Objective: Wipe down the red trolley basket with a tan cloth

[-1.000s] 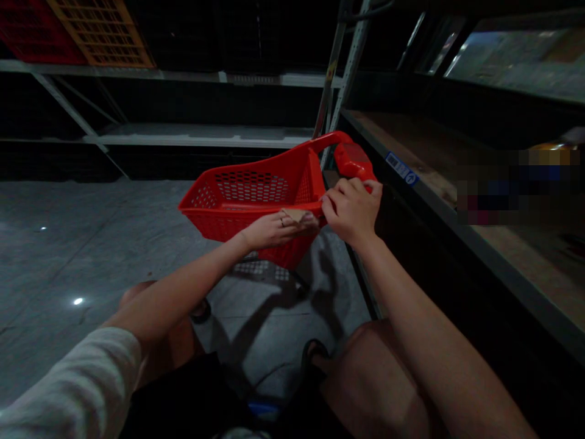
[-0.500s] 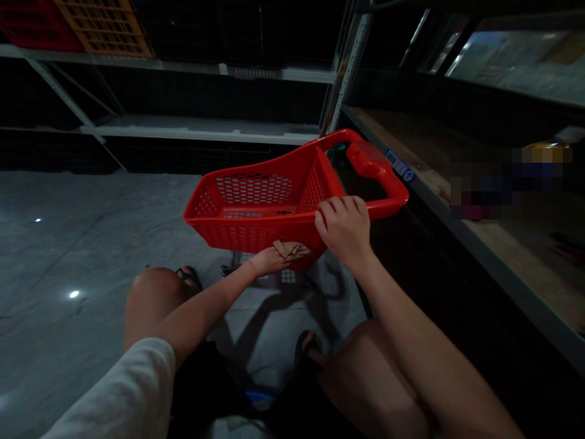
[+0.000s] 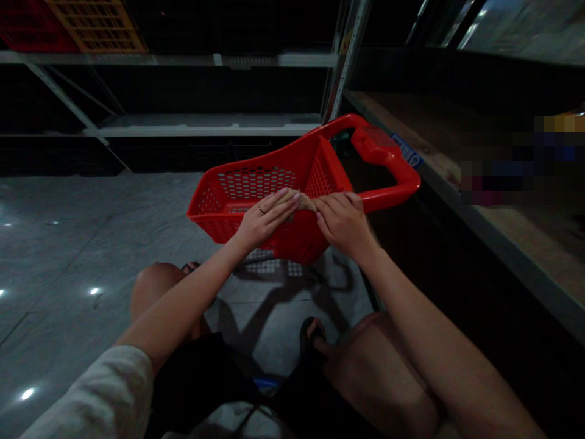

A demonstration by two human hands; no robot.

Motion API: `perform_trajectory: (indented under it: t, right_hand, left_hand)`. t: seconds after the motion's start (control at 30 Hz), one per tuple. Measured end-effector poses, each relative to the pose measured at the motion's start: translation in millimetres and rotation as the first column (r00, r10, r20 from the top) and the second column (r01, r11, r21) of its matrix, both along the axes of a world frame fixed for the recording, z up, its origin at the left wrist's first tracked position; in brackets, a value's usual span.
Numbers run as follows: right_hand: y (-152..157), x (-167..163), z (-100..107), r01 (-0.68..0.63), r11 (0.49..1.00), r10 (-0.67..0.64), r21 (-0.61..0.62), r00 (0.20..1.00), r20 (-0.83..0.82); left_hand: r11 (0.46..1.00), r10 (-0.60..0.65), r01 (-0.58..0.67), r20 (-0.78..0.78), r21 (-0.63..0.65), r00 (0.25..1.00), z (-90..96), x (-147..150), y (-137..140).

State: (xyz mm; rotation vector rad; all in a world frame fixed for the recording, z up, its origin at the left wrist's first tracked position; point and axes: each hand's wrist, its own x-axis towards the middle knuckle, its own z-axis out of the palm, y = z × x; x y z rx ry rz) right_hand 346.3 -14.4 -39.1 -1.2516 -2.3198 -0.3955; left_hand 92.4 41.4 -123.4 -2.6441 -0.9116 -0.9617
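A red plastic shopping cart basket (image 3: 256,183) with a looped red handle (image 3: 388,161) stands in front of me. My left hand (image 3: 267,218) presses a small tan cloth (image 3: 304,201) against the basket's near rim. My right hand (image 3: 343,221) pinches the other end of the same cloth, where the rim meets the handle. The two hands almost touch. My bare knees show below; I am crouched low.
Metal shelving (image 3: 205,128) runs along the back over a shiny grey floor (image 3: 68,244). A wooden-decked rack (image 3: 457,183) stands close on the right. Orange and red crates (image 3: 95,24) sit on the top shelf at the back left.
My left hand rose with the cloth from under the basket's rim to its top edge. My right hand moved off the handle to grip the cloth's other end.
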Motion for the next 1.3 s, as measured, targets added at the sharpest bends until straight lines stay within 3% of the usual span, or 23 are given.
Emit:
perform_trajectory:
  t: [0.07,0.17,0.3,0.4,0.5,0.57,0.63,0.73,0.77,0.83,0.97,1.07,1.17,1.3]
  right_hand:
    - [0.7,0.0,-1.1,0.007,1.000,-0.007,-0.006,1.000,-0.006]
    - [2.5,1.4,-1.9,0.010,1.000,-0.010,-0.012,1.000,-0.004]
    - [3.7,3.6,-1.3,0.011,1.000,-0.011,-0.008,1.000,-0.004]
    - [3.0,4.9,-0.5,0.006,1.000,-0.006,-0.004,1.000,0.000]
    - [2.3,6.5,-0.1,0.008,1.000,-0.008,0.008,1.000,0.004]
    - [2.4,7.4,-0.2,0.010,1.000,-0.010,0.012,1.000,0.008]
    - [2.8,8.1,-0.4,0.012,1.000,-0.012,0.004,1.000,0.008]
    - [3.1,8.2,-0.7,0.019,1.000,-0.019,-0.003,1.000,-0.004]
    - [3.1,8.1,-0.8,0.020,1.000,-0.020,-0.001,1.000,-0.006]
    - [3.1,7.8,-1.0,0.018,1.000,-0.018,0.006,1.000,-0.009]
    - [3.6,8.1,-2.2,0.018,1.000,-0.018,0.006,1.000,-0.011]
    - [4.6,9.8,-4.3,0.010,1.000,-0.010,0.014,1.000,0.012]
    - [4.6,11.8,-6.8,-0.001,1.000,0.000,0.022,0.998,0.056]
    - [-0.1,14.2,-8.1,-0.010,0.996,-0.003,0.091,0.989,0.145]
  left_hand:
    - [0.999,-0.036,0.036,-0.021,0.023,0.999,-18.9,11.7,-6.3]
    - [0.997,-0.064,0.067,-0.062,0.042,0.996,-64.9,29.0,-18.4]
    - [0.990,-0.137,0.125,-0.254,-0.065,0.957,-126.1,31.2,-29.5]
    - [0.966,-0.237,0.180,-0.355,-0.187,0.904,-141.7,13.4,-26.8]
    - [0.936,-0.348,0.297,-0.390,-0.186,0.852,-120.2,-11.2,-17.1]
    - [0.924,-0.381,0.352,-0.405,-0.147,0.831,-89.9,-26.2,-11.2]
    - [0.940,-0.330,0.338,-0.395,-0.051,0.857,-54.5,-37.4,-7.2]
    - [0.968,-0.067,0.122,-0.243,0.220,0.968,-7.6,-41.4,-2.4]
    - [0.963,0.016,0.027,-0.157,0.269,0.987,3.6,-38.5,-0.6]
    - [0.964,0.112,-0.108,-0.002,0.244,0.994,17.6,-27.5,2.9]
    - [0.974,0.222,-0.228,0.173,0.012,0.960,17.5,-3.7,3.2]
    - [0.951,0.308,-0.303,0.167,-0.060,0.936,7.6,-8.4,-4.7]
    - [0.940,0.340,-0.338,0.075,-0.031,0.938,0.4,-40.7,-11.4]
    - [0.905,0.422,-0.424,-0.055,-0.035,0.905,2.2,-104.8,-8.4]
